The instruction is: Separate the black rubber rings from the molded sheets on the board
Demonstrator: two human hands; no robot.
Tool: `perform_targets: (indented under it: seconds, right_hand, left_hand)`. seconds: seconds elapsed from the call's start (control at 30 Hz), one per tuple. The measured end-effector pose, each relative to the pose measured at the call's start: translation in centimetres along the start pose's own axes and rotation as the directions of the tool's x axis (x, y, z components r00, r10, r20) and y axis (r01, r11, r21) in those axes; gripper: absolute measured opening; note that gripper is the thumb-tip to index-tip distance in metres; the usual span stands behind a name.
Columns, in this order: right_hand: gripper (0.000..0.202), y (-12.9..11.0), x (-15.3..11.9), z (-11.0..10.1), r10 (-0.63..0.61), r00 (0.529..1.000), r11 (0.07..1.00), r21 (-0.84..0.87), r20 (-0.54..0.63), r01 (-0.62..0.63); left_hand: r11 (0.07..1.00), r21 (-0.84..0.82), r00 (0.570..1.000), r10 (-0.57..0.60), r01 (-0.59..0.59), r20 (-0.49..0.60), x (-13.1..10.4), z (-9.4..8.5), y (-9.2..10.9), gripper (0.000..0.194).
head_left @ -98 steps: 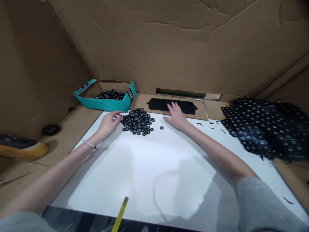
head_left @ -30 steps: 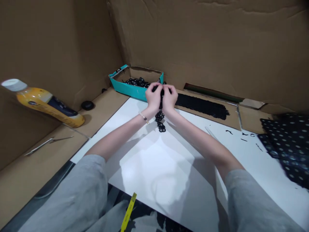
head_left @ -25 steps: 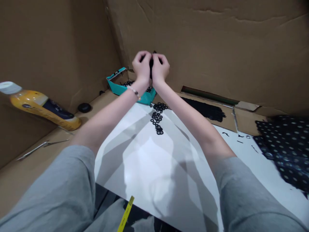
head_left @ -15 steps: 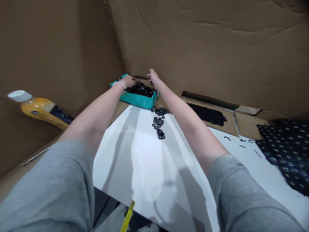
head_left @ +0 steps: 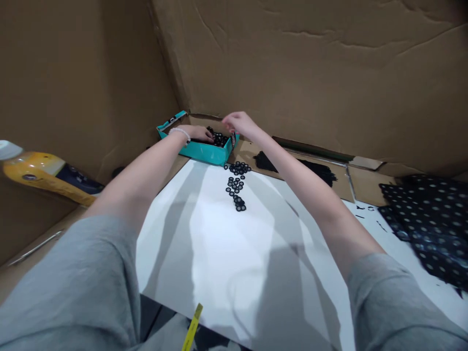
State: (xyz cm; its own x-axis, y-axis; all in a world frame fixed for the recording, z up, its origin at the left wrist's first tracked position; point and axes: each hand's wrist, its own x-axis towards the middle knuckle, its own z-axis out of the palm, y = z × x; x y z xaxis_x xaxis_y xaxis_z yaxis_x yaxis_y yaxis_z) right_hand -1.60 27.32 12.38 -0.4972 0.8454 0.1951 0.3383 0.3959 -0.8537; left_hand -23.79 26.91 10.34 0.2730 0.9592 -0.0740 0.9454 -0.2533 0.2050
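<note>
A shallow teal box (head_left: 208,152) stands at the far end of the white board and holds a heap of small black rings (head_left: 219,140). My left hand (head_left: 199,133), with a pale bead bracelet at its wrist, reaches into the box; its fingers lie stretched over the rings, tips partly hidden. Over the box's right end hovers my right hand (head_left: 239,123), fingers bent and drawn together; whatever is between them is too small to make out. Loose black rings (head_left: 235,185) lie in clusters on the white board (head_left: 219,234), just in front of the box.
Cardboard walls (head_left: 292,73) rise behind and to the left. A yellow bottle (head_left: 40,168) with a white cap leans at the left. At the right lies a black sheet with pale dots (head_left: 431,219), near a black patch (head_left: 318,169) and dark scraps. A yellow tape strip (head_left: 192,327) is at the front.
My left hand has moved right and slightly down, deeper over the rings. My right hand has turned, its fingers now pointing left and downward. The view has shifted slightly.
</note>
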Motion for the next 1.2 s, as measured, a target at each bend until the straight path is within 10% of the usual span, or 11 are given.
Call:
perform_targets:
  seconds: [0.1,0.17,0.3,0.43,0.57,0.7,0.97,1.2]
  right_hand:
    - [0.03,3.1,-4.1,-0.6,-0.025,0.995,0.963,-0.269,-0.093,-0.001]
    - [0.034,5.4,-6.7,0.5,-0.025,0.997,0.923,-0.385,-0.07,-0.004]
    - [0.046,8.6,-10.5,4.5,-0.111,0.985,0.875,-0.456,0.133,0.161]
    - [0.042,8.8,-13.0,6.2,-0.279,0.939,0.87,-0.359,0.203,0.337]
    - [0.036,8.5,-15.5,4.3,-0.338,0.891,0.89,-0.205,0.303,0.407]
    - [0.061,9.7,-18.0,2.1,-0.29,0.943,0.918,-0.232,0.164,0.323]
    - [0.133,10.2,-20.7,4.2,-0.148,0.956,0.942,-0.26,0.253,0.214]
    - [0.132,7.9,-19.8,7.0,-0.153,0.972,0.883,-0.416,0.178,0.216]
  left_hand:
    - [0.999,-0.043,0.996,-0.021,0.024,0.085,-0.8,-1.0,0.4,0.042]
    - [0.994,-0.109,0.986,-0.016,-0.002,-0.164,-1.7,-1.2,1.6,0.042]
    - [0.959,-0.258,0.791,-0.065,-0.12,-0.608,-4.7,0.0,5.9,0.042]
    - [0.952,-0.281,0.692,-0.119,-0.125,-0.712,-8.9,3.7,9.3,0.036]
    - [0.937,-0.345,0.84,-0.147,-0.05,-0.521,-12.4,8.9,9.9,0.042]
    - [0.953,-0.298,0.978,-0.011,-0.052,-0.208,-13.6,12.9,9.7,0.066]
    - [0.914,-0.391,0.994,0.095,-0.109,-0.056,-14.4,13.3,11.3,0.073]
    - [0.836,-0.54,0.995,0.062,-0.094,-0.077,-15.7,14.5,13.2,0.073]
